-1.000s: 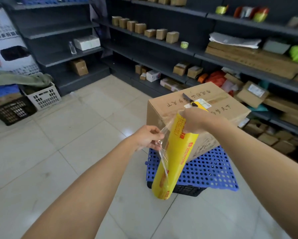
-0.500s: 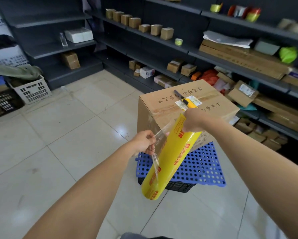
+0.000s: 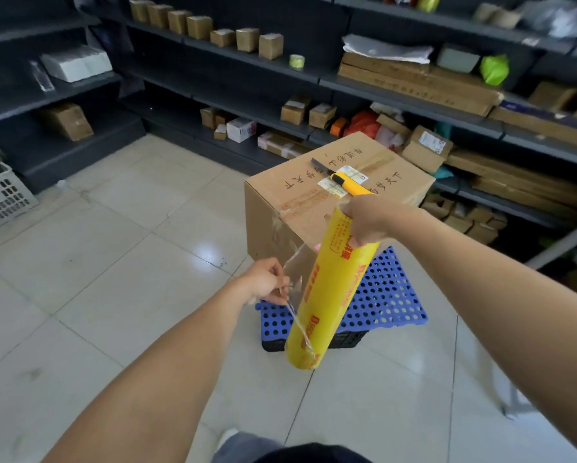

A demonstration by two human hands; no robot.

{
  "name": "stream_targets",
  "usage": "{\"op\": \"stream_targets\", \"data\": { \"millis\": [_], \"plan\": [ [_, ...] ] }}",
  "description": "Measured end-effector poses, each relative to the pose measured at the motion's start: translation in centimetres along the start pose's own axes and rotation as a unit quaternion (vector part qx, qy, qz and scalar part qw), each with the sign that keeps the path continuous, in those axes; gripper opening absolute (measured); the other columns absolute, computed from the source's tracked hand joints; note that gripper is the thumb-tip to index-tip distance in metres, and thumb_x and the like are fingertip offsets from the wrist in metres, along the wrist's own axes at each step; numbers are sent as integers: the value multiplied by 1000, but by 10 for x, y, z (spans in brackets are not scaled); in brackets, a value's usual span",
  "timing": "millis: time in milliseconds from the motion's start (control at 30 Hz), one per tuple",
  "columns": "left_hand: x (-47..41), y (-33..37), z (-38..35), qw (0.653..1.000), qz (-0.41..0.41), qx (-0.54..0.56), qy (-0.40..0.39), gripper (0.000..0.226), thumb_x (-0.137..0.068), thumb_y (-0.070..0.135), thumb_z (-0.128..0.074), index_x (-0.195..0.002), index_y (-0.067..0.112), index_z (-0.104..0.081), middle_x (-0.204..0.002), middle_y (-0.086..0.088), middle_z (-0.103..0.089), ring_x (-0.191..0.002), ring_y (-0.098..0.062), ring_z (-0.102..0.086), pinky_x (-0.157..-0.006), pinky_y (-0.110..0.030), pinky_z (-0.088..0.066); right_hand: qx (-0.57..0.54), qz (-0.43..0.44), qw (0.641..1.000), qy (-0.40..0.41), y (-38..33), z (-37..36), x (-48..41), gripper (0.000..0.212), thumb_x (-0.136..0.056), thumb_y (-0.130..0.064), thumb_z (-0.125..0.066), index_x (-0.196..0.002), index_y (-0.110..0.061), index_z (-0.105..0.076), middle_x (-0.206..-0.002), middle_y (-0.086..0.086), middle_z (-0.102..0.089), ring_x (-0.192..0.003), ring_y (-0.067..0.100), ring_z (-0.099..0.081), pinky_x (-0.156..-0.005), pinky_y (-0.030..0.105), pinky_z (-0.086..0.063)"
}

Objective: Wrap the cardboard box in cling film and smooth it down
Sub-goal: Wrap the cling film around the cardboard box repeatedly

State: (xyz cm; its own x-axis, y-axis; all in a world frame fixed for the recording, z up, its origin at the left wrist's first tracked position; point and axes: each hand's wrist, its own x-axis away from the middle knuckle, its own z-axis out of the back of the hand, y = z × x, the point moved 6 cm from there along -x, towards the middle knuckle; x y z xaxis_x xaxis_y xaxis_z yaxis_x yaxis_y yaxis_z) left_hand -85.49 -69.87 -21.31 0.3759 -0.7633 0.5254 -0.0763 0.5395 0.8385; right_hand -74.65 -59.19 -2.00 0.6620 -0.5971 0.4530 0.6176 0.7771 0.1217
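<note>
A large cardboard box [image 3: 297, 195] with handwritten characters on top stands on a blue perforated plastic platform [image 3: 384, 302]. A yellow utility knife [image 3: 347, 183] lies on the box's top. My right hand [image 3: 367, 222] grips the upper end of a yellow roll of cling film [image 3: 327, 295], which hangs tilted in front of the box's near corner. My left hand [image 3: 267, 282], left of the roll, pinches the loose edge of the clear film [image 3: 295, 272] pulled off it. The film is bunched into a strand lower down.
Dark metal shelves [image 3: 253, 61] with small boxes and flat cartons run along the back and right. A white crate [image 3: 3, 198] sits on the floor at far left. Pale floor tiles [image 3: 113, 262] spread to the left and front of the box.
The view has shifted closer to the box. My left hand has drawn the film edge a little away from the roll, and the roll hangs slightly lower in front of the box corner.
</note>
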Motion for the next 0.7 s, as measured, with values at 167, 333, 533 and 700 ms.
{"op": "stream_targets", "data": {
  "millis": [167,333,533,700],
  "plan": [
    [-15,-2,-6,992,-35,-93,-79,18,-84,7,-69,-99,6,-61,-89,-5,-62,-76,-16,-60,-69,-23,-52,-23,-92,995,7,-4,-9,-2,13,-90,-13,-51,-79,-7,-55,-66,1,-36,-55,13,-34,-47,23,-28],
    [-23,-21,-5,961,-43,-255,-101,17,-83,0,-66,-75,12,-58,-78,-2,-59,-78,-18,-59,-70,-28,-51,-66,-167,983,26,-6,-11,9,20,-94,-11,-42,-74,-9,-45,-67,3,-38,-55,13,-35,-47,21,-29],
    [-21,-33,-9,988,16,-72,-136,24,-97,-3,-39,-77,11,-40,-92,-15,-54,-86,-30,-60,-66,-35,-59,-102,-231,966,57,-10,-10,17,25,-89,-10,-44,-65,-12,-40,-69,3,-40,-58,16,-40,-51,26,-37],
    [-20,-46,-6,979,21,-100,-174,19,-93,-6,-40,-89,12,-42,-87,-13,-48,-72,-22,-56,-65,-37,-59,-113,-245,960,72,-21,-17,19,15,-89,-10,-45,-74,-11,-42,-72,3,-44,-76,24,-52,-67,33,-46]
  ]
}}
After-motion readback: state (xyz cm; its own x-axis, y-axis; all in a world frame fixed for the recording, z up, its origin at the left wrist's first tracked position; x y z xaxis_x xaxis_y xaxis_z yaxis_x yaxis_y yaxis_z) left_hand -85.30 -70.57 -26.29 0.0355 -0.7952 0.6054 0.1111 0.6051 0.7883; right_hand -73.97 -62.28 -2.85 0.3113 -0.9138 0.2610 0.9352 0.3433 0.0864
